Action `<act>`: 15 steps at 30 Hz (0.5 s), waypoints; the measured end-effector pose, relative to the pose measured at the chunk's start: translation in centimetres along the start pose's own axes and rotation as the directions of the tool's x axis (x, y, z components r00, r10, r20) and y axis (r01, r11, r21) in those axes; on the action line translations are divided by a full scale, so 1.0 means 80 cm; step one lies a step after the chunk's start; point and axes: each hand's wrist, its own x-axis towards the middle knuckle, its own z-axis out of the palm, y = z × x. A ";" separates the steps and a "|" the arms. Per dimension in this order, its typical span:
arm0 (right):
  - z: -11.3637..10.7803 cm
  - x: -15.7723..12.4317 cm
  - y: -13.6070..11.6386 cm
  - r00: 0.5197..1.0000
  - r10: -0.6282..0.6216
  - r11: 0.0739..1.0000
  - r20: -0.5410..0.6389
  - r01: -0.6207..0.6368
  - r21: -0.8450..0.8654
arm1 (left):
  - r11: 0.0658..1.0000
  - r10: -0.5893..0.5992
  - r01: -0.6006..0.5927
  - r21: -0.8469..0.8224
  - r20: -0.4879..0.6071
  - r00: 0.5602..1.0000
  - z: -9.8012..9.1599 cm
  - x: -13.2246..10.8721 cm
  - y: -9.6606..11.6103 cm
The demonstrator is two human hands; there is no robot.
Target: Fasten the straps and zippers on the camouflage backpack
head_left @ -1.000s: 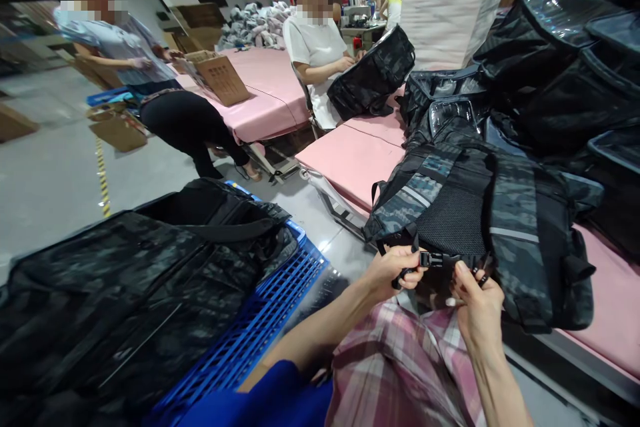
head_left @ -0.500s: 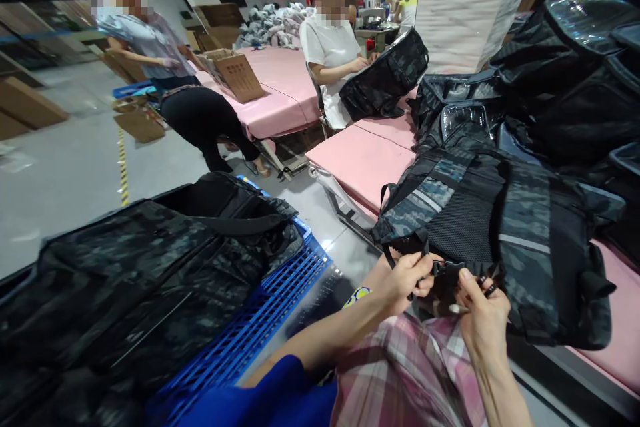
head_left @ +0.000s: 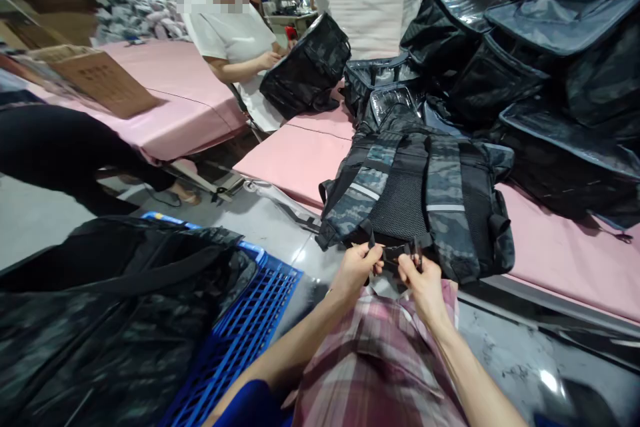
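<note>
A dark camouflage backpack (head_left: 400, 210) lies on the pink table with its mesh back panel and shoulder straps facing up. At its near edge, my left hand (head_left: 356, 268) is closed on a black webbing strap. My right hand (head_left: 424, 283) pinches the strap on the other side, and a small dark item by its fingers is too small to make out. Between the two hands sits a black plastic buckle (head_left: 395, 253); whether it is fastened, I cannot tell.
On my left, another camouflage bag (head_left: 115, 307) rests on a blue plastic basket (head_left: 265, 300). Several bags (head_left: 565, 120) are heaped at the right on the pink table (head_left: 305, 160). Across it, a person in white (head_left: 235, 47) handles a bag. A cardboard box (head_left: 103, 80) stands further left.
The view has swung to the right, so the backpack and my hands appear further left. Both hands stay at the buckle straps. The other standing person is now partly out of view.
</note>
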 end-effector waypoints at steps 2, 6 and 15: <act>-0.028 -0.022 -0.001 0.998 0.001 0.998 0.069 0.003 -0.067 | 0.987 0.076 -0.079 0.137 0.030 0.997 -0.019 -0.002 -0.005; -0.125 -0.060 0.001 0.992 -0.083 0.968 -0.093 0.058 -0.245 | 0.878 0.025 -0.060 0.474 0.080 0.996 -0.035 -0.018 -0.037; -0.212 -0.028 -0.006 0.812 -0.570 0.570 -0.127 0.279 -0.773 | 0.991 0.040 -0.067 0.116 0.221 0.974 0.139 -0.036 -0.029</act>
